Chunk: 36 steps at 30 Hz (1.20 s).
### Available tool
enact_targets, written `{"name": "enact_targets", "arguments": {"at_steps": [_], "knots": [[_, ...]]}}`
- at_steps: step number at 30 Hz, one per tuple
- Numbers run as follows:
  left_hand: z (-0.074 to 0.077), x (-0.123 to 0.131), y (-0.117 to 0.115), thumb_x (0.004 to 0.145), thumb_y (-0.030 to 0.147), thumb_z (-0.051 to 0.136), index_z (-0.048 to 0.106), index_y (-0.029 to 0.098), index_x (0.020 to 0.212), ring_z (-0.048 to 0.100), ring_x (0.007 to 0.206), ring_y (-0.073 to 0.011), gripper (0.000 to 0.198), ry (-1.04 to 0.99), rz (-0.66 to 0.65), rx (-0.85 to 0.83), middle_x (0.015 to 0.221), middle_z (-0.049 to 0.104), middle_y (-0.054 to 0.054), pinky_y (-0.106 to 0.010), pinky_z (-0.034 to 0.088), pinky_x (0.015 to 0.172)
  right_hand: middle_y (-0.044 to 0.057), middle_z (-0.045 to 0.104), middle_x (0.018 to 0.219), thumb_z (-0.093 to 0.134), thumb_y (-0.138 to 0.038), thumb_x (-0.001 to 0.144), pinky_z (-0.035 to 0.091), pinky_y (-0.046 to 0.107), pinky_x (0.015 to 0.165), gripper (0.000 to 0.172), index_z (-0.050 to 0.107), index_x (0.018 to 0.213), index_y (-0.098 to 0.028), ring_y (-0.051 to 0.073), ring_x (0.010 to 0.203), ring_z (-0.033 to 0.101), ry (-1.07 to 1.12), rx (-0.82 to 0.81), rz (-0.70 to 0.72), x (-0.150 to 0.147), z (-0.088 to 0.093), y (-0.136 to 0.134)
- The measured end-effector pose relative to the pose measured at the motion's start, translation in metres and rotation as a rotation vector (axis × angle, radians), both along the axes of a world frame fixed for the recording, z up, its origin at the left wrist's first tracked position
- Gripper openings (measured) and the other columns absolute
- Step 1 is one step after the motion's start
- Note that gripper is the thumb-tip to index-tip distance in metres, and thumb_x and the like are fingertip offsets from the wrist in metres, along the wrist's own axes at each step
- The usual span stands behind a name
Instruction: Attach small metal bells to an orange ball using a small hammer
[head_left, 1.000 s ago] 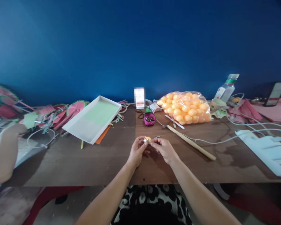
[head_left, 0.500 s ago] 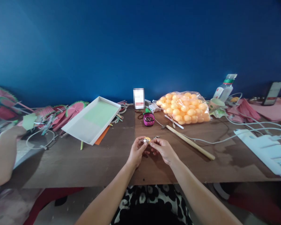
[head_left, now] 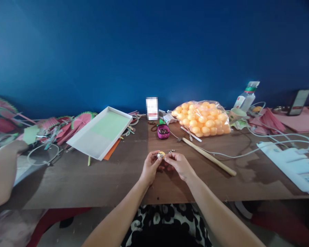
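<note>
Over the front middle of the table, my left hand (head_left: 151, 168) is closed on a small orange ball (head_left: 162, 153) with shiny silvery metal on its near side. My right hand (head_left: 178, 165) pinches at the ball's right edge, fingertips nearly meeting those of the left. What lies between the right fingertips is too small to make out. A small silvery metal piece (head_left: 171, 151) shows just beyond the right fingers. Farther back stands a purple container (head_left: 163, 131) with small metal parts in it. Behind it to the right lies a clear bag of orange balls (head_left: 202, 118).
A hammer (head_left: 208, 157) lies to the right, near a white power strip (head_left: 285, 164) and cables. On the left are a tilted white tray (head_left: 86, 147), paper fans (head_left: 82, 120) and another person's arm (head_left: 3, 171). A phone (head_left: 152, 108) and a bottle (head_left: 247, 97) stand at the back.
The ball has turned slightly in my fingers, with the metal on it at a different angle. Both hands stay in nearly the same place. The view has shifted a little.
</note>
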<state>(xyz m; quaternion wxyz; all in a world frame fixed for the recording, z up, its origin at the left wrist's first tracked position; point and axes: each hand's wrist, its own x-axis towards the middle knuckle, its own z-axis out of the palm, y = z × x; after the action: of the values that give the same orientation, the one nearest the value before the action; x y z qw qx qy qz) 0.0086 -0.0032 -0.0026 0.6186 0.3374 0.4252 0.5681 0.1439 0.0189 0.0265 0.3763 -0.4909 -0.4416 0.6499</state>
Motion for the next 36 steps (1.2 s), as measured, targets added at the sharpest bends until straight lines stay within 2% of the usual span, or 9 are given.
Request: {"name": "enact_targets", "arguments": {"at_steps": [18, 26, 36], "knots": [[-0.0039, 0.0011, 0.0014, 0.068, 0.031, 0.069, 0.054, 0.019, 0.101, 0.062, 0.078, -0.0131, 0.038, -0.022, 0.009, -0.003, 0.099, 0.062, -0.005, -0.022, 0.051, 0.062, -0.001, 0.06, 0.064, 0.068, -0.033, 0.061, 0.046, 0.02, 0.046, 0.022, 0.057, 0.068, -0.015, 0.011, 0.057, 0.057, -0.029, 0.0, -0.042, -0.0005, -0.0016, 0.0001], [-0.0017, 0.0021, -0.0005, 0.067, 0.031, 0.07, 0.054, 0.018, 0.099, 0.061, 0.078, -0.0129, 0.037, -0.009, 0.019, -0.015, 0.098, 0.062, -0.005, -0.021, 0.05, 0.06, -0.002, 0.06, 0.063, 0.068, -0.034, 0.061, 0.046, 0.021, 0.046, 0.022, 0.056, 0.068, -0.016, 0.011, 0.057, 0.057, -0.032, 0.027, -0.061, -0.0004, -0.0062, 0.0008], [-0.0027, 0.0015, 0.0009, 0.068, 0.033, 0.069, 0.055, 0.019, 0.1, 0.062, 0.073, -0.0121, 0.037, -0.001, 0.001, -0.016, 0.096, 0.063, -0.005, -0.021, 0.05, 0.059, -0.003, 0.058, 0.06, 0.067, -0.032, 0.062, 0.043, 0.02, 0.043, 0.022, 0.05, 0.066, -0.018, 0.011, 0.051, 0.055, -0.106, 0.044, -0.063, -0.0034, 0.0018, 0.0029]]}}
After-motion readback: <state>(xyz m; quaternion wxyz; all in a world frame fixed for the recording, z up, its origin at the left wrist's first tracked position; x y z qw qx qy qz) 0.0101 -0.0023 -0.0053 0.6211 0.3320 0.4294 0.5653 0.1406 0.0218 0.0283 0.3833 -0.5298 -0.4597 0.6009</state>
